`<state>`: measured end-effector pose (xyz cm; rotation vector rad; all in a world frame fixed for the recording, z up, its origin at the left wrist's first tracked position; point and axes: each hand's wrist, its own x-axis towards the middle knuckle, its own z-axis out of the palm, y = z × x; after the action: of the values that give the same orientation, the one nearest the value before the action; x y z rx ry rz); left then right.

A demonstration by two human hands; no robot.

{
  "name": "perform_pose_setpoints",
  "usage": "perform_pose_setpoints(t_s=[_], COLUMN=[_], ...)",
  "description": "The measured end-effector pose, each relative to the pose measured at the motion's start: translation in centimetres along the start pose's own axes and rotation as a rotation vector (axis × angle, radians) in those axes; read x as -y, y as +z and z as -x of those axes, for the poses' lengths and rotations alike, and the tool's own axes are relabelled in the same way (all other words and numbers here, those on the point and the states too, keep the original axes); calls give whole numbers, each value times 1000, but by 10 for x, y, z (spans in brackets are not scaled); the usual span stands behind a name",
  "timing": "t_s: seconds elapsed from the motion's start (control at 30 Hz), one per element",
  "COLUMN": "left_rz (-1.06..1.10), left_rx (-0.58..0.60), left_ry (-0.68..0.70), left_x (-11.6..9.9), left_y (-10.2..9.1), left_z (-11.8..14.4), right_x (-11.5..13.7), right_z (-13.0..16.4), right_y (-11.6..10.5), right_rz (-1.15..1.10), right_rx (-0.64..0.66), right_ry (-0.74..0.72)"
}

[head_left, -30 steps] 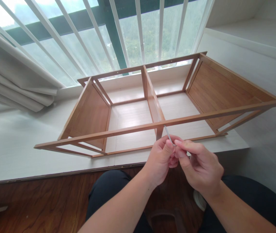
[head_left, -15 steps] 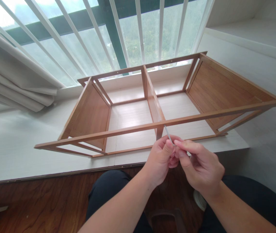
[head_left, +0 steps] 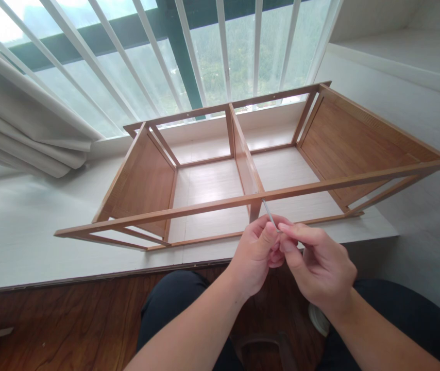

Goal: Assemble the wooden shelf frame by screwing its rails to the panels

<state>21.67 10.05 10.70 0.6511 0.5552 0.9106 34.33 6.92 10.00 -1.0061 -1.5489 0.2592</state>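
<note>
A wooden shelf frame (head_left: 189,208) lies on its side on a white window ledge (head_left: 19,232), open toward me. A thin metal hex key (head_left: 267,212) has its tip set into the front rail where the middle divider (head_left: 243,159) meets it. My left hand (head_left: 256,252) and my right hand (head_left: 316,263) meet just below that rail, both pinching the key's lower end between thumb and fingers. The part of the key inside my fingers is hidden.
A window with white bars (head_left: 189,56) rises behind the ledge, and a bunched curtain (head_left: 22,129) hangs at the left. Dark wood floor (head_left: 61,324) lies below the ledge. My knees in dark trousers (head_left: 169,309) are under my arms. A white wall (head_left: 398,77) stands to the right.
</note>
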Motion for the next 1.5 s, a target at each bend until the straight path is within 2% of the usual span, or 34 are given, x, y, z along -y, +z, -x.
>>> perform_pose_setpoints(t_s=[0.2, 0.33, 0.53, 0.83, 1.1, 1.5], left_rz=[15, 72, 59, -2, -6, 16], left_rx=[-24, -97, -161, -163, -144, -161], left_ry=[28, 70, 54, 51, 26, 79], left_x=[-2, -7, -18, -28, -27, -26], left_y=[0, 5, 8, 11, 10, 11], left_z=[1, 1, -2, 3, 2, 3], right_x=[-5, -4, 1, 5, 5, -2], right_z=[6, 2, -7, -5, -5, -5], right_y=[0, 0, 5, 7, 8, 9], right_rz=[-84, -161, -140, -178, -176, -160], right_rx=[41, 58, 31, 70, 21, -11], right_ry=[127, 181, 169, 160, 151, -3])
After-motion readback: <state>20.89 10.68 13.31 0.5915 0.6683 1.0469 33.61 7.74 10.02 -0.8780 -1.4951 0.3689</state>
